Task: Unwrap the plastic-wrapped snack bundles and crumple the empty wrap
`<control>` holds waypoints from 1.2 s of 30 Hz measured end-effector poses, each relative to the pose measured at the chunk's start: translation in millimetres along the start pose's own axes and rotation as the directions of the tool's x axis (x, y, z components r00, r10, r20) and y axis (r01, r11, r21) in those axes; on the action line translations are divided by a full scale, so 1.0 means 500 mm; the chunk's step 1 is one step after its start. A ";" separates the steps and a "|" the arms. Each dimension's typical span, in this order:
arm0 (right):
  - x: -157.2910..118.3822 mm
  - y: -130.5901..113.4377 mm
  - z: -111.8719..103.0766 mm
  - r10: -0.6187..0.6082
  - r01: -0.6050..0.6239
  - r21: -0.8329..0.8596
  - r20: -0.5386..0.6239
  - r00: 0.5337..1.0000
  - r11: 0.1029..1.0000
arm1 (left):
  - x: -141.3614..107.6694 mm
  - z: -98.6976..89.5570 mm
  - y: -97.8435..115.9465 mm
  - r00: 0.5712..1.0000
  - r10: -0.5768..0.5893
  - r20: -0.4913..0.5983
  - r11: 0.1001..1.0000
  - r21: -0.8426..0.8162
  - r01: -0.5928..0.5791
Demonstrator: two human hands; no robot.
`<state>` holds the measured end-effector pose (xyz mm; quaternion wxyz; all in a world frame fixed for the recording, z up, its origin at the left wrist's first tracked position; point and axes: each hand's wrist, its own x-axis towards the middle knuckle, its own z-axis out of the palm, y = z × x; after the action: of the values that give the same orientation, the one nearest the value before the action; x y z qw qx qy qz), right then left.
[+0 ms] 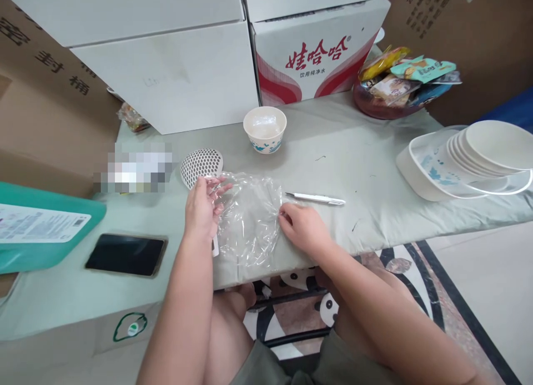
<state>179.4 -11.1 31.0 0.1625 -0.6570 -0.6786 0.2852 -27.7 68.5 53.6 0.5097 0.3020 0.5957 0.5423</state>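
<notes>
A clear, crinkled plastic film spreads between my two hands at the table's front edge. My left hand is at its left side, fingers apart and partly under or behind the film. On the right, my right hand pinches the film's edge between thumb and curled fingers. Just beyond that hand lies a white pen-like tool with a dark, thin tip. A perforated grey dome rests beyond my left hand. Farther back stands a white bowl with a blue leaf pattern.
Stacked bowls sit in a white basket at the right. Snack packets fill a dark red bowl at the back right. White boxes line the back. A phone and a green container lie on the left.
</notes>
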 end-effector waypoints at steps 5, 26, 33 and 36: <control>-0.012 0.022 -0.004 -0.010 0.120 0.350 -0.300 0.954 0.929 | 0.002 -0.007 0.013 0.998 -0.025 -0.063 0.998 -0.062 0.022; 0.007 0.055 -0.033 0.400 0.121 0.879 -0.328 0.856 0.462 | 0.000 -0.024 0.010 0.997 -0.061 0.057 0.997 -0.042 0.063; -0.001 0.054 -0.037 0.341 0.077 0.880 -0.261 0.903 0.469 | -0.013 -0.034 0.001 0.915 -0.154 0.373 0.963 0.264 0.055; 0.000 0.058 -0.038 0.342 0.070 0.849 -0.286 0.895 0.524 | -0.009 -0.035 -0.006 0.936 -0.065 0.345 0.970 0.243 -0.022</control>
<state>214.2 -8.7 28.6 0.5763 -0.5934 -0.3494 0.4401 -42.0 58.0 50.0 0.5728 0.4473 0.5605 0.3971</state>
